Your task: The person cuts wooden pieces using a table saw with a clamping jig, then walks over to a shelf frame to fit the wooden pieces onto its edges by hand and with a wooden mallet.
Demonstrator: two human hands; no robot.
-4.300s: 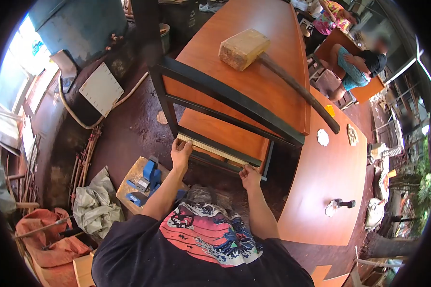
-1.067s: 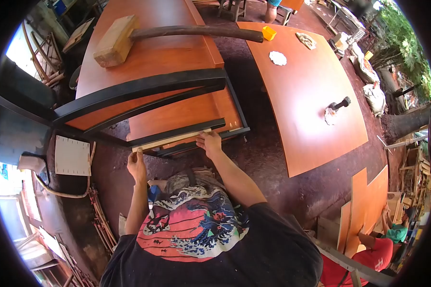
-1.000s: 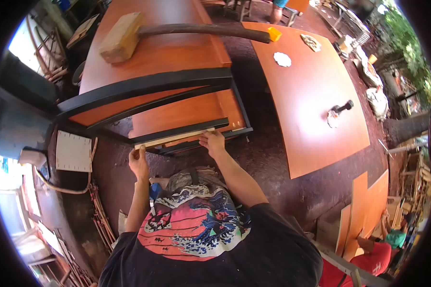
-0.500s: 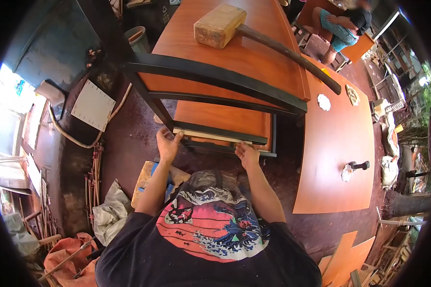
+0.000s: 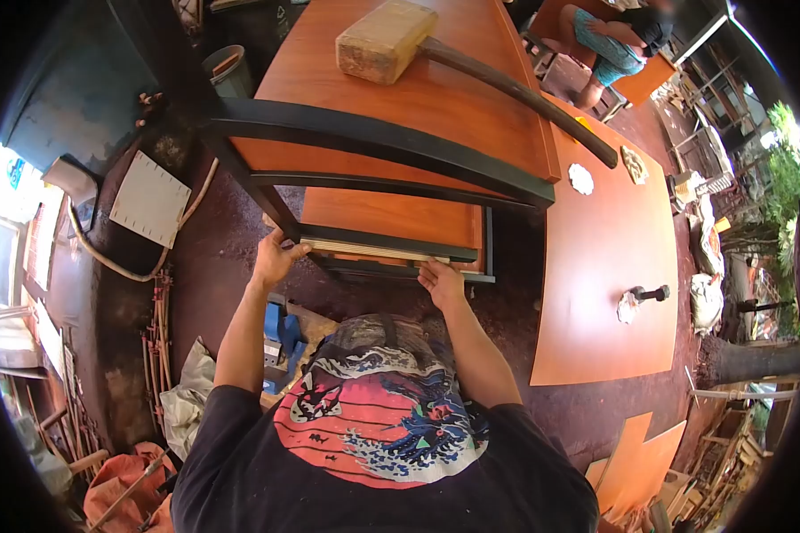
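A pale wooden strip [image 5: 364,250] lies along the lower black rail [image 5: 391,242] of a dark frame. My left hand [image 5: 278,260] grips its left end beside the frame's upright, thumb on top and the other fingers partly hidden. At the right end, my right hand [image 5: 442,281] pinches the strip between thumb and fingers. Above both hands runs a thick black crossbar [image 5: 373,142]. Just beyond it, a wooden mallet [image 5: 387,43] rests on an orange-brown wooden panel [image 5: 293,80], its long handle pointing right.
A large wood-toned board [image 5: 596,302] lies to the right, with a dumbbell-shaped black object [image 5: 653,292] on it. By my left forearm is a blue tool [image 5: 280,333]. Another person [image 5: 618,44] sits at the far right. Cloth sacks [image 5: 187,391] lie at the lower left.
The view has shifted, so the scene appears further left. More of the blue tool shows beside my left forearm. Both hands stay at the strip's ends.
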